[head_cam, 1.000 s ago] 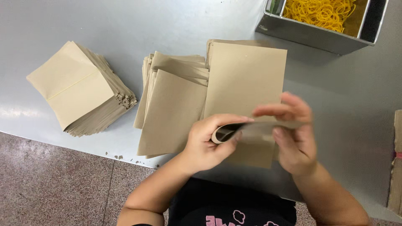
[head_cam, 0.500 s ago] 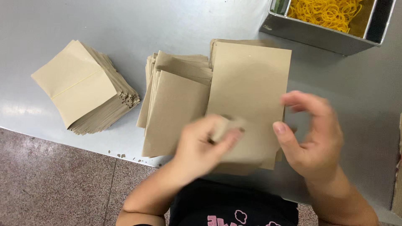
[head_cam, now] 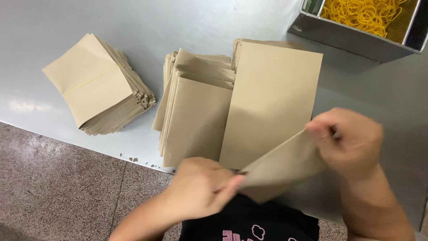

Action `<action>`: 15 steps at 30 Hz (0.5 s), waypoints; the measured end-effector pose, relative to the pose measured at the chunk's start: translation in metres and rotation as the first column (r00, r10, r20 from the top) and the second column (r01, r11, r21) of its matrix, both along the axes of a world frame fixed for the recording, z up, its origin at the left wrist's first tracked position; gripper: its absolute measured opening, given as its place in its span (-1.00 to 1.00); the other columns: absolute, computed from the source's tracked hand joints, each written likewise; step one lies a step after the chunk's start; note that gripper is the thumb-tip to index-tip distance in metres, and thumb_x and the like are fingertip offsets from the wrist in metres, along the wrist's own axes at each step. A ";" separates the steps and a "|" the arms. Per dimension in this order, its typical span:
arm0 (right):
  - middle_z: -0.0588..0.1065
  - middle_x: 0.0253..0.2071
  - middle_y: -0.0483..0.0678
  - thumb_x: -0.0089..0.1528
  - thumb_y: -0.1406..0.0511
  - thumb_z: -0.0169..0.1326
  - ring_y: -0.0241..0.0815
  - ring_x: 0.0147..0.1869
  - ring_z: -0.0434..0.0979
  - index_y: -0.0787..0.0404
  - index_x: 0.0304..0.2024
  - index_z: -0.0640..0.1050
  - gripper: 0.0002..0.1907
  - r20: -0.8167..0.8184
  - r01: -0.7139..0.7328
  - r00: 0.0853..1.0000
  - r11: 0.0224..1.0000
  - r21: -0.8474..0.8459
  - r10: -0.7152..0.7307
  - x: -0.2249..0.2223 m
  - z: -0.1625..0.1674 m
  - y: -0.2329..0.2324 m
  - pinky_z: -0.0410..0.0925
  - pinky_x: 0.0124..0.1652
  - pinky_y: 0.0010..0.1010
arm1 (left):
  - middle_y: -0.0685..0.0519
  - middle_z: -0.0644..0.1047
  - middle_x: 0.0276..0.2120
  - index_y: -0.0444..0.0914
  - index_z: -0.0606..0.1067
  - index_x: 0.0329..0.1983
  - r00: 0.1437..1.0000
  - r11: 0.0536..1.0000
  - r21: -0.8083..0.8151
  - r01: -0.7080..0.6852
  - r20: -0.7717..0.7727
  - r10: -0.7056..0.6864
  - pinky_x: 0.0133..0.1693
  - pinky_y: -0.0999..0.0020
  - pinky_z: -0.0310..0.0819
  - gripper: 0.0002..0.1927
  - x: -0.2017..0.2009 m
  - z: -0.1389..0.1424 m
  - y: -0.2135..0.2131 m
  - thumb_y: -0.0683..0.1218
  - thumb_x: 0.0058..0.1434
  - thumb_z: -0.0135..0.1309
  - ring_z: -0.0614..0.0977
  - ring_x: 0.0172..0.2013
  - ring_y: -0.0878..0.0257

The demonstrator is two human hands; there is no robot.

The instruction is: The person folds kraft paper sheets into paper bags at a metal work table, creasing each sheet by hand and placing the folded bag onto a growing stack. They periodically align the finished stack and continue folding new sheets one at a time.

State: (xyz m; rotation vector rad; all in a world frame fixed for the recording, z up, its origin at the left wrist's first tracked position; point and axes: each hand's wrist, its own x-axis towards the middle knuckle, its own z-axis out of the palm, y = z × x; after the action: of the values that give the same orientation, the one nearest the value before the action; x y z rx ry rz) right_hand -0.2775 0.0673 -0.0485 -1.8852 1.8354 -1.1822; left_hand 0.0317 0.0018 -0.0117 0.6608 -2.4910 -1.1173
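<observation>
A single brown paper sheet (head_cam: 285,163) is stretched between both hands just above the desk's near edge, slanting up from left to right. The left hand (head_cam: 203,189) pinches its lower end with fingers closed on the paper; the right hand (head_cam: 350,140) is closed on its upper end. To handle it well, I judge both pinches should sit near the ends, with even tension so the sheet does not crumple. Just behind it lies a tall flat stack (head_cam: 272,102), touching a fanned stack (head_cam: 196,111), with a folded pile (head_cam: 96,85) towards the left edge and a metal tray of yellow rubber bands (head_cam: 356,33) at the far right corner.
</observation>
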 end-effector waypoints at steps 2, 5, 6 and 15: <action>0.47 -0.50 -0.12 0.40 0.27 0.26 -0.33 -0.53 0.38 0.21 -0.33 0.55 -0.76 0.052 0.064 0.997 0.998 -0.003 -0.064 -0.002 -0.003 0.001 0.22 -0.49 -0.55 | 0.01 0.44 -0.67 -0.22 0.42 -0.65 0.996 0.996 -0.016 -0.087 -0.015 0.087 -0.51 0.11 0.37 -0.60 0.015 0.006 -0.001 -0.09 0.34 0.11 0.51 -0.63 0.00; 0.48 -0.48 -0.12 0.38 0.26 0.22 -0.30 -0.50 0.40 0.17 -0.29 0.55 -0.82 0.071 -0.014 0.997 0.999 -0.030 0.016 0.005 0.001 -0.002 0.23 -0.46 -0.53 | 0.08 0.48 -0.68 -0.21 0.46 -0.66 0.950 0.950 0.031 -0.310 0.039 0.309 -0.52 0.19 0.42 -0.61 0.029 0.022 -0.007 -0.10 0.33 0.09 0.56 -0.64 0.10; 0.48 -0.48 -0.11 0.36 0.26 0.20 -0.27 -0.49 0.42 0.15 -0.30 0.55 -0.85 0.051 -0.074 0.996 0.996 -0.046 0.076 0.009 0.004 -0.004 0.24 -0.44 -0.51 | 0.03 0.51 -0.58 -0.21 0.48 -0.50 0.946 0.942 -0.085 -0.324 0.003 0.325 -0.47 0.19 0.45 -0.74 0.030 0.027 -0.007 -0.09 0.34 0.10 0.59 -0.56 0.07; 0.48 -0.38 -0.06 0.17 0.15 0.25 -0.05 -0.37 0.45 0.18 -0.28 0.52 -0.73 -0.089 -0.234 0.970 0.968 -0.088 0.226 0.055 0.031 -0.021 0.31 -0.37 -0.27 | 0.12 0.53 -0.60 -0.08 0.47 0.22 0.940 0.936 -0.220 -0.275 0.144 0.310 -0.50 0.24 0.46 -0.55 0.038 0.018 0.002 -0.12 0.26 0.23 0.58 -0.61 0.18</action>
State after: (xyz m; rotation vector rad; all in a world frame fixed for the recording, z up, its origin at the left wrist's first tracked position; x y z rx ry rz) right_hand -0.2222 0.0466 -0.0171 -2.1592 1.5662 -1.1520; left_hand 0.0692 0.0038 0.0059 1.0716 -2.4933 -0.7192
